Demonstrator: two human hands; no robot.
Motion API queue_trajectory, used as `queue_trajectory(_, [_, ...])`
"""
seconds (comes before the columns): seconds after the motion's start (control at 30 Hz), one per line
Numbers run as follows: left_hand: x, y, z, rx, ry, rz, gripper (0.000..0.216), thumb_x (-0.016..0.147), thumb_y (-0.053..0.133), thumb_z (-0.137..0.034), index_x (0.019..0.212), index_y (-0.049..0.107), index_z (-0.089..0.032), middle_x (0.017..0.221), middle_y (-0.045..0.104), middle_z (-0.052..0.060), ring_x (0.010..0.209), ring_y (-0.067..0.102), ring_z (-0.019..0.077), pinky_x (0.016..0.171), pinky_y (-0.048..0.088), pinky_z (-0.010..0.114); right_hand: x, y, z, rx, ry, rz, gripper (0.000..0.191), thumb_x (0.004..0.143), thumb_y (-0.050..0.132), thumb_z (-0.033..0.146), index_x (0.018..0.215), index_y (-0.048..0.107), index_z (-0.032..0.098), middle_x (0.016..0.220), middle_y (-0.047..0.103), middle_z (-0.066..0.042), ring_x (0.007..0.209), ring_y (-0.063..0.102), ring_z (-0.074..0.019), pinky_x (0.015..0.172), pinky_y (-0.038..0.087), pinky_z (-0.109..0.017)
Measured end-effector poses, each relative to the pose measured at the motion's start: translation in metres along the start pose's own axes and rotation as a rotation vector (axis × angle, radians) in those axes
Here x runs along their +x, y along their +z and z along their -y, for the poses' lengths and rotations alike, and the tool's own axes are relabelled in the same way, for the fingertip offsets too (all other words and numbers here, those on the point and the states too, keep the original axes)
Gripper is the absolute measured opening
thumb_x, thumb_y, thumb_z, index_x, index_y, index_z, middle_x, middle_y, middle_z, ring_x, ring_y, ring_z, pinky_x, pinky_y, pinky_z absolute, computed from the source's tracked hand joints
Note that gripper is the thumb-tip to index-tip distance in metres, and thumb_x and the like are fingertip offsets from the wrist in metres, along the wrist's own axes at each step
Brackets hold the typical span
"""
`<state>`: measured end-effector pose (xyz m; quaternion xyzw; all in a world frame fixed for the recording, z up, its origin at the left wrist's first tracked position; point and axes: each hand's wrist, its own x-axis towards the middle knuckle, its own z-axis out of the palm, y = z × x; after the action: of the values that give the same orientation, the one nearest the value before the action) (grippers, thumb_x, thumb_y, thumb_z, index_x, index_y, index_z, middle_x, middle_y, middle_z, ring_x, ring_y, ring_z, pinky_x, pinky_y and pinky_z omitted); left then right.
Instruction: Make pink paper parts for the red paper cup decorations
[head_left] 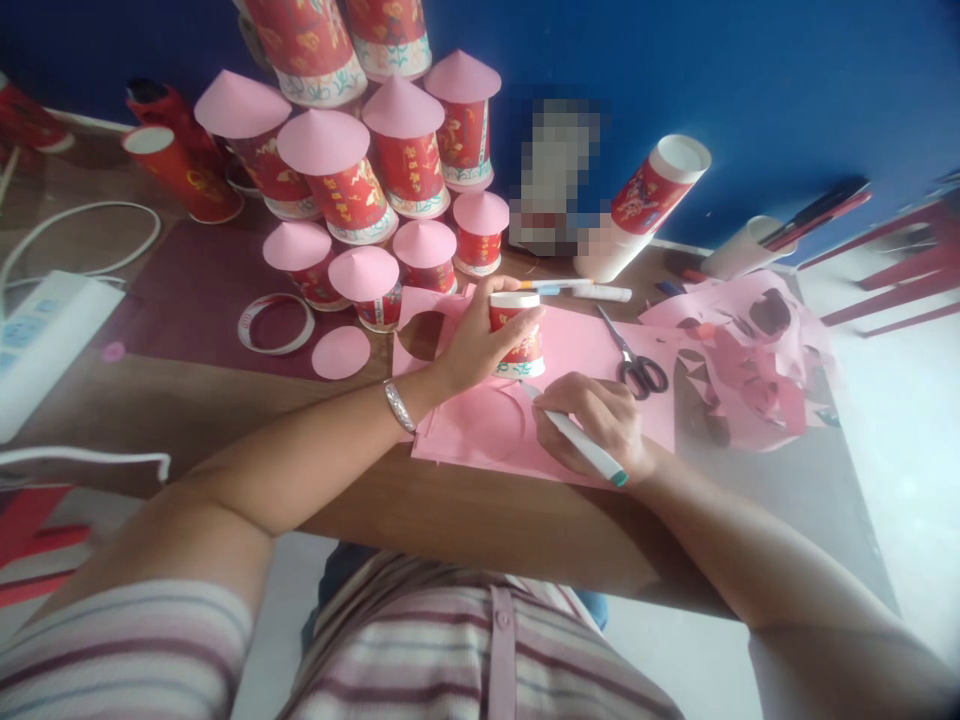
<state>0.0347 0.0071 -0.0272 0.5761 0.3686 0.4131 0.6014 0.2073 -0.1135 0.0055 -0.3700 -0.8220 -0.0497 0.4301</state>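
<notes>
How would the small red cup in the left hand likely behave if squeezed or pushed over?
The cup would probably feel light, since it looks like paper. Tipped onto its side, it may well roll, given its rounded wall. A hard squeeze from the left hand could dent it, though the wall's thickness doesn't show.

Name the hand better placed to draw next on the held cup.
Likely the right hand: it holds the marker, tip near the bottom of the cup. The left hand holds that cup, so seems better suited to steadying it.
</notes>
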Motion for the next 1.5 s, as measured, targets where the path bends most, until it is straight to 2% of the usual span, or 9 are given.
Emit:
queue_trajectory(0.1, [0.0, 0.0, -0.002, -0.021, 0.005, -0.009, 0.041, 0.101, 0.086, -0.041, 0.129, 0.06, -0.027, 0.122, 0.076, 0.005, 0.111, 0.077, 0.023, 0.104, 0.066, 0.041, -0.001, -0.001, 0.0, 0.031, -0.033, 0.014, 0.027, 0.102, 0.069, 0.003, 0.114, 0.063, 0.026, 0.082, 0.073, 0.003, 0.064, 0.071, -0.0147, 0.058, 0.061, -0.027])
queue_trajectory(0.23, [-0.001, 0.002, -0.004, -0.039, 0.009, -0.017, 0.036, 0.104, 0.081, -0.04, 0.128, 0.058, -0.028, 0.118, 0.075, 0.004, 0.109, 0.076, 0.0225, 0.104, 0.065, 0.041, 0.0, 0.0, -0.001, 0.102, -0.088, 0.014, 0.027, 0.101, 0.071, 0.005, 0.116, 0.064, 0.026, 0.085, 0.075, 0.001, 0.073, 0.077, -0.0183, 0.085, 0.078, -0.035])
queue_trajectory(0.33, [-0.002, 0.002, -0.006, -0.015, 0.006, -0.032, 0.028, 0.107, 0.077, -0.04, 0.127, 0.059, -0.029, 0.119, 0.076, 0.004, 0.107, 0.076, 0.0227, 0.102, 0.065, 0.041, 0.0, 0.0, -0.001, 0.118, -0.091, 0.018, 0.029, 0.101, 0.072, 0.004, 0.117, 0.064, 0.027, 0.084, 0.075, 0.002, 0.068, 0.075, -0.0174, 0.097, 0.081, -0.041])
queue_trajectory(0.5, [-0.002, 0.001, -0.005, -0.001, -0.016, -0.039, 0.031, 0.108, 0.077, -0.044, 0.13, 0.06, -0.03, 0.126, 0.075, 0.006, 0.11, 0.075, 0.0235, 0.101, 0.066, 0.04, 0.0, 0.001, -0.001, 0.065, -0.078, -0.008, 0.03, 0.1, 0.072, 0.004, 0.114, 0.064, 0.028, 0.082, 0.074, 0.003, 0.07, 0.076, -0.018, 0.091, 0.08, -0.038])
queue_trajectory(0.63, [-0.003, -0.002, -0.003, -0.029, -0.005, -0.034, 0.034, 0.108, 0.073, -0.048, 0.132, 0.059, -0.03, 0.132, 0.071, 0.008, 0.121, 0.073, 0.0269, 0.11, 0.064, 0.045, -0.001, 0.002, -0.003, 0.027, -0.096, -0.014, 0.027, 0.099, 0.073, 0.003, 0.113, 0.066, 0.025, 0.083, 0.074, 0.002, 0.072, 0.077, -0.0184, 0.082, 0.078, -0.035])
queue_trajectory(0.9, [0.002, -0.01, 0.012, -0.061, 0.014, 0.084, 0.046, 0.108, 0.064, -0.054, 0.145, 0.056, -0.027, 0.139, 0.071, 0.011, 0.125, 0.075, 0.0289, 0.109, 0.068, 0.048, -0.002, 0.0, -0.003, 0.025, -0.088, 0.031, 0.027, 0.1, 0.072, 0.002, 0.116, 0.068, 0.023, 0.086, 0.075, 0.001, 0.074, 0.077, -0.0173, 0.072, 0.069, -0.029])
queue_trajectory(1.1, [0.005, -0.012, 0.013, 0.02, 0.117, 0.113, 0.058, 0.104, 0.078, -0.064, 0.146, 0.06, -0.028, 0.151, 0.07, 0.011, 0.139, 0.072, 0.0291, 0.115, 0.064, 0.044, 0.0, -0.003, -0.003, -0.004, -0.104, 0.046, 0.026, 0.103, 0.07, 0.002, 0.118, 0.065, 0.022, 0.086, 0.073, 0.001, 0.068, 0.071, -0.0149, 0.063, 0.059, -0.027])
queue_trajectory(1.3, [0.01, -0.01, 0.011, 0.011, 0.125, 0.143, 0.062, 0.098, 0.083, -0.073, 0.13, 0.061, -0.025, 0.129, 0.078, 0.01, 0.121, 0.077, 0.0257, 0.102, 0.066, 0.042, -0.001, -0.002, -0.005, -0.039, -0.094, 0.026, 0.025, 0.104, 0.07, 0.003, 0.117, 0.065, 0.023, 0.085, 0.073, 0.002, 0.068, 0.071, -0.0146, 0.063, 0.059, -0.027])
queue_trajectory(1.5, [0.01, -0.009, 0.011, 0.03, 0.135, 0.125, 0.059, 0.098, 0.082, -0.072, 0.126, 0.06, -0.025, 0.12, 0.077, 0.008, 0.113, 0.077, 0.0243, 0.096, 0.067, 0.041, -0.002, -0.001, -0.007, -0.034, -0.063, 0.036, 0.022, 0.106, 0.067, 0.005, 0.117, 0.065, 0.024, 0.088, 0.075, 0.002, 0.069, 0.073, -0.014, 0.062, 0.059, -0.026])
